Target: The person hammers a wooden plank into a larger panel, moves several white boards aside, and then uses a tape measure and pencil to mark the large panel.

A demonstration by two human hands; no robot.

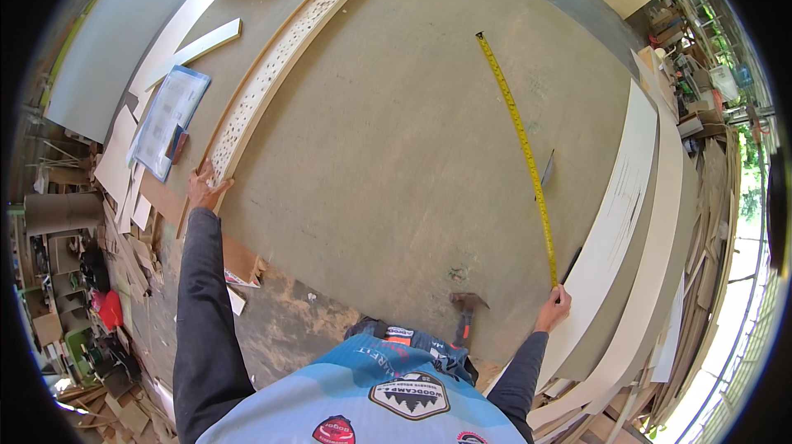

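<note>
At the left, my left hand is closed around the near end of a long wooden strip with raised edges and a white face full of dark speckles or holes. My right hand, low on the right, grips a tape measure. Its yellow blade runs out from the fingers across the brown worktop, ending in a dark hook at the far side. Whatever part of the tape sits inside the fist is hidden. A claw hammer lies between my arms, close to my body.
Left of the strip lie a clear blue-edged plastic folder and a short pale batten. Long white boards line the right edge. A thin dark-edged tool lies beside the tape blade. Wood offcuts clutter the lower left floor.
</note>
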